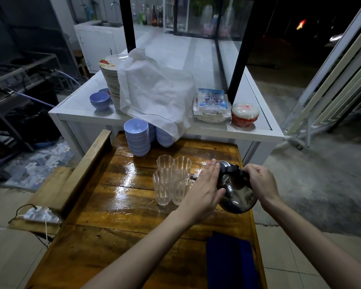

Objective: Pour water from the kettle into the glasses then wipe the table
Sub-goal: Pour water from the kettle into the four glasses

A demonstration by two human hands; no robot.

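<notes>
Gripping the black handle, the right hand [261, 181] is holding the kettle [237, 195] tilted in the air, its spout reaching away from the grip toward the glasses [172, 180]. Opposite that grip, the left hand [204, 188] is lying flat and open against the kettle's near side, fingers extended, steadying it rather than grasping. Four glasses are standing clustered just beyond the spout tip, touching or nearly so. Whether water is actually flowing is hard to tell, since the glasses are clear and the stream, if any, is too thin to make out. Beneath the kettle, the wooden table [104, 207] is already glistening wet. Closer to the person than the grip, a dark blue cloth [229, 261] is waiting. Tilting too sharply could overshoot the narrow rims, and the spout nudging one glass could topple its close neighbours.
</notes>
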